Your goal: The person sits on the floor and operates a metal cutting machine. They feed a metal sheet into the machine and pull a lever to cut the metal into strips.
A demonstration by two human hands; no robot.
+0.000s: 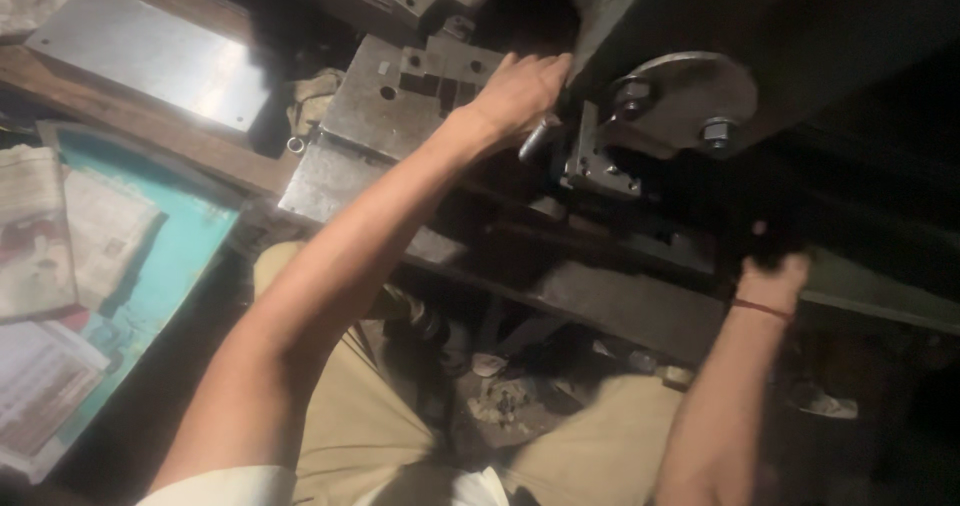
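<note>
Reaching hand: left hand [520,91] stretched onto the metal die block [400,101] — fingers curled against the dark machine head [680,6], a short metal pin [535,138] just under the palm; grip on it cannot be told.
Other hand: right hand [772,266] in shadow under the round plate [685,96] — grip unclear.
Nearby: steel sheet [150,56], printed papers [40,236].

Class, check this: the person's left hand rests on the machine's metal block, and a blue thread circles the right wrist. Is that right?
Not quite. The head view shows the thread on the right wrist is red, not blue. The left hand does rest on the metal block.
</note>
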